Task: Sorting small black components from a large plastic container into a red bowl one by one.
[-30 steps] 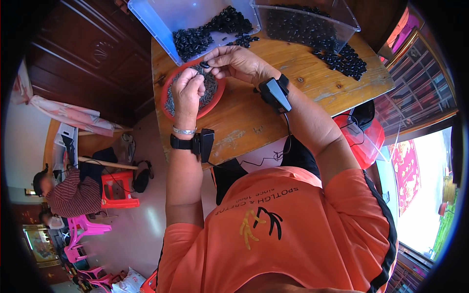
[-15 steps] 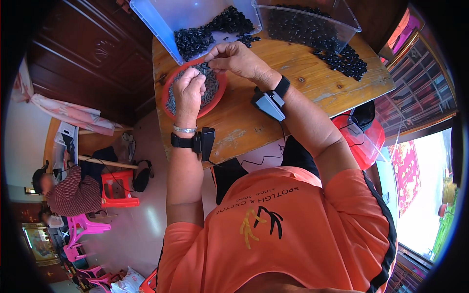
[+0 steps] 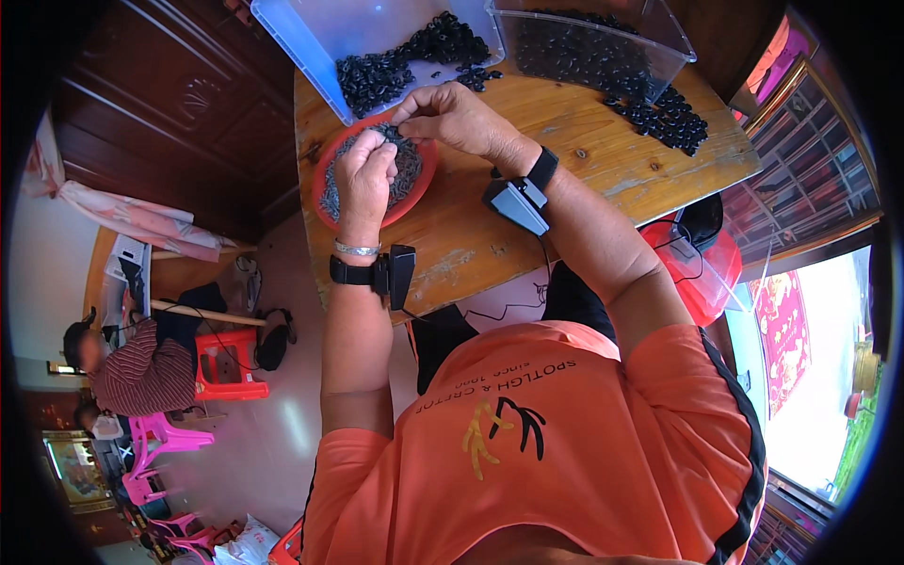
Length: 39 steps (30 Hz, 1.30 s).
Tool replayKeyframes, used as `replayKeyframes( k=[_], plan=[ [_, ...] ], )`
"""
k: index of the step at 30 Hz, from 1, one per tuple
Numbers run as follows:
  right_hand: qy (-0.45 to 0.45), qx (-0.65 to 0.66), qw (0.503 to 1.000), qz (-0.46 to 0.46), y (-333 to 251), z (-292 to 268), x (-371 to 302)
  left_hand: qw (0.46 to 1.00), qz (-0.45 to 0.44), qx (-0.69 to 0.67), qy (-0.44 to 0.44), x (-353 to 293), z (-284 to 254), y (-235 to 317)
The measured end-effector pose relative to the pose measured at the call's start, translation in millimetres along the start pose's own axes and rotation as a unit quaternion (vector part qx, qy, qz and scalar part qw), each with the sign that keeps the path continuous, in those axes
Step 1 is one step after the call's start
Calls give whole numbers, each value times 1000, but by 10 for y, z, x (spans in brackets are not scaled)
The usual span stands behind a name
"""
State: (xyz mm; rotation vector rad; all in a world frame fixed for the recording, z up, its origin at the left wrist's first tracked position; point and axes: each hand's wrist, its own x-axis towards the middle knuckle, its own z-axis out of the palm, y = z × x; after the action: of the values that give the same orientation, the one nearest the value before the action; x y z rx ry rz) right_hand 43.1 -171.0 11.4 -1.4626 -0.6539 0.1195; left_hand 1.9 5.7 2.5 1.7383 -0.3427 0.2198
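Up close, left hand [image 3: 365, 171] curled shut over the round red plastic dish [image 3: 328, 179] of small grey pieces, fingertips pinched on something too small to tell. Right hand [image 3: 452, 115] just beside it at the dish's far edge, fingers likewise pinched together on a tiny piece. Dish sitting on the worn wooden table [image 3: 574, 188], near its left edge. Farther off, a clear plastic tub with blue rim [image 3: 311, 38] holding black beads, and a second clear tub [image 3: 603, 38] to the right, more beads spilled beside it. Black wrist-worn devices on both forearms. Down left, a red plastic stool [image 3: 226, 367] and pink chairs [image 3: 155, 443].
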Motion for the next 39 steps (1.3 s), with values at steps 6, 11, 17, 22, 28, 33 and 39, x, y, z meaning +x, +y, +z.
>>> replayKeyframes(
  k=[6, 11, 17, 22, 28, 33, 39],
  plan=[
    [6, -17, 1000, 7, -25, 21, -20, 1000, 0, 16, 20, -14, 27, 25],
    [-5, -32, 999, 2, -56, 34, -30, 999, -22, -1, 31, -13, 44, 31],
    [0, -75, 996, -43, 10, 135, -21, 996, -40, -71, 37, -25, 62, 28],
    [12, -104, 993, -60, -44, 133, -49, 994, -64, -82, 40, -38, 66, 80],
    [27, -144, 986, -74, -66, 206, -78, 988, -76, -119, 68, -42, 96, 82],
    [24, -156, 985, -71, -87, 185, -77, 993, -67, -84, 42, -30, 58, 60],
    [4, -129, 988, -88, -120, 156, -84, 996, -65, -54, 15, -47, 19, 118]
  ],
)
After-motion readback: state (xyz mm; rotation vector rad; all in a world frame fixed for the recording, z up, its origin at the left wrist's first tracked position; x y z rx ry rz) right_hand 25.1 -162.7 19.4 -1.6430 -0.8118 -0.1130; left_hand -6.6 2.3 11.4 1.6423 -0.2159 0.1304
